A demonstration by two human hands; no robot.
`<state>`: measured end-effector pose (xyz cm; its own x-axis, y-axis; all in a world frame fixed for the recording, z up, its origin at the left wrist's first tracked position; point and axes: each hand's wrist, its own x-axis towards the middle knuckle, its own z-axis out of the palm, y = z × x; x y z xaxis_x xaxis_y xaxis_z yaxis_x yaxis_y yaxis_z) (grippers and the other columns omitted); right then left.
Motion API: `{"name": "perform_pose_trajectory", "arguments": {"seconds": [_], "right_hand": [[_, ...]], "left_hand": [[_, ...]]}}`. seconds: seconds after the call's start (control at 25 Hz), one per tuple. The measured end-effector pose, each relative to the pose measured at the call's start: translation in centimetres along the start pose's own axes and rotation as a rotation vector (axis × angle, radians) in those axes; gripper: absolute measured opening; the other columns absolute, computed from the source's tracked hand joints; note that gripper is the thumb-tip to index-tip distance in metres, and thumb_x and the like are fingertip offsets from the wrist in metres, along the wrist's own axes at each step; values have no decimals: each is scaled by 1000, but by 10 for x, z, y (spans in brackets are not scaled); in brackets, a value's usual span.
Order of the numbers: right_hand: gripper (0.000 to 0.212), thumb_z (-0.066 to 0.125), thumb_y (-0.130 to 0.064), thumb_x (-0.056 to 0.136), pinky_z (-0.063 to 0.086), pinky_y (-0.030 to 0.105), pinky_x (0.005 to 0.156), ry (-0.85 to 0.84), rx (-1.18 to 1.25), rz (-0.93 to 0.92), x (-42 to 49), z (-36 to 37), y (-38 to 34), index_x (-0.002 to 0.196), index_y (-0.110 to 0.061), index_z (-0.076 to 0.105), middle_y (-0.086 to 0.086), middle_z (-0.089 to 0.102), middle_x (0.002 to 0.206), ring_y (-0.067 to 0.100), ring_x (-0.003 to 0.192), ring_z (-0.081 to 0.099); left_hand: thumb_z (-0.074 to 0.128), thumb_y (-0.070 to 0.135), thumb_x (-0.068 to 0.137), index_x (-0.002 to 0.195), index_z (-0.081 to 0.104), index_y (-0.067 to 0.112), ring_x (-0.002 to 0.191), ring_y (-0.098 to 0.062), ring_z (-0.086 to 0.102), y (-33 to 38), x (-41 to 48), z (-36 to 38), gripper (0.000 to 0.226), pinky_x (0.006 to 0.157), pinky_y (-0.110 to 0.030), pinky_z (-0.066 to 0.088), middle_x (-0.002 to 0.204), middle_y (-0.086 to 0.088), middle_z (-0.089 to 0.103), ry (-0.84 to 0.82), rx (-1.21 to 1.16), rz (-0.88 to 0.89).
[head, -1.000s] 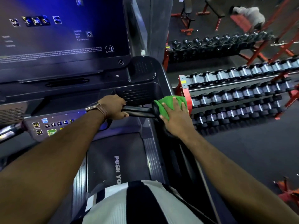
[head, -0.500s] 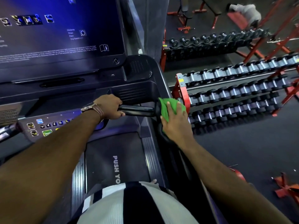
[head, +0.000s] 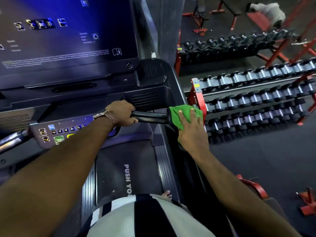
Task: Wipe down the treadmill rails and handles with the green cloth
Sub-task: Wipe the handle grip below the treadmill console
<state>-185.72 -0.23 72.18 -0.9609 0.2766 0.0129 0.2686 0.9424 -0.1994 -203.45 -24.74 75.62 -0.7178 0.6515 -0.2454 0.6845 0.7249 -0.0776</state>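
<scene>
A black crosswise handle bar [head: 150, 116] runs from the treadmill console to the right side rail [head: 183, 161]. My left hand [head: 124, 115], with a brown-strapped watch at the wrist, is closed around the bar's left end. The green cloth [head: 181, 113] is draped over the corner where the bar meets the right rail. My right hand [head: 192, 132] lies on top of it, fingers spread and pressing the cloth onto the rail. The rail below the hand is mostly hidden by my right forearm.
The large dark touchscreen [head: 65, 36] and the button panel [head: 56, 132] are ahead to the left. The treadmill belt [head: 126, 175] lies below. Red dumbbell racks [head: 256, 103] stand close on the right, with benches farther back.
The green cloth and my right hand shifted a little along the rail's top corner, with the fingers now spread over the cloth. My left hand kept its grip on the bar.
</scene>
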Motion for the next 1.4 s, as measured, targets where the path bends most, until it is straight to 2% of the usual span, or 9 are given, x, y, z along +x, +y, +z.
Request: {"name": "perform_pose_trajectory", "arguments": {"seconds": [0.2,0.36,0.52,0.76,0.96,1.08,1.24,1.32,1.4], "right_hand": [[53,38,-51,99,15,52,120,24,-64,-264,51,10,-42,145,-26,42,9,38,153,41,145,21],[53,40,-43,97,26,47,112,-33,184,-338,54,33,-104,143,-18,47,6,53,138,36,129,44],[64,55,-26,90,29,52,115,45,40,-474,40,45,-76,150,-17,34,9,39,151,40,138,35],[60,57,-9,89,24,49,117,48,162,-302,51,52,-95,147,-15,42,10,48,145,40,138,37],[72,59,-4,80,29,51,115,88,95,-503,49,56,-85,147,-17,40,7,43,150,39,139,35],[67,57,-1,84,28,52,115,45,86,-378,43,48,-64,148,-13,40,10,42,150,42,139,34],[54,48,-3,90,20,48,119,-14,253,-393,53,47,-134,144,-9,45,12,46,148,40,142,30],[48,50,-2,87,30,38,114,18,514,-468,59,41,-162,135,-7,56,14,59,135,35,130,49],[41,54,-2,89,39,25,103,56,796,-350,65,24,-183,129,-8,62,11,66,124,24,115,61]], "left_hand": [[60,58,75,94,66,19,88,-28,64,1,-2,-5,44,68,-33,52,94,-3,68,-13,-2,-20],[60,52,76,78,56,19,76,-29,64,5,-7,-9,33,62,-32,49,86,-8,66,-13,5,-31],[60,51,77,83,59,17,75,-29,63,4,-7,-11,35,60,-30,47,86,-7,66,-35,12,-10],[55,46,77,88,63,16,76,-27,63,9,-11,-13,32,63,-32,51,89,-6,67,-49,7,-20],[54,37,83,121,55,6,106,-27,57,17,-29,5,50,107,-36,31,111,-10,64,116,159,-49],[56,47,84,131,48,6,115,-26,51,16,-42,19,63,117,-42,13,119,-9,58,226,123,-24],[67,32,75,128,53,-3,119,-32,51,12,-68,23,64,116,-48,15,122,-15,58,428,45,8],[67,29,74,133,47,-4,126,-33,46,6,-85,23,71,117,-48,14,132,-19,52,480,-24,-49],[60,31,79,138,40,-4,131,-33,41,-10,-112,23,71,118,-48,14,139,-20,46,518,-69,-120]]}}
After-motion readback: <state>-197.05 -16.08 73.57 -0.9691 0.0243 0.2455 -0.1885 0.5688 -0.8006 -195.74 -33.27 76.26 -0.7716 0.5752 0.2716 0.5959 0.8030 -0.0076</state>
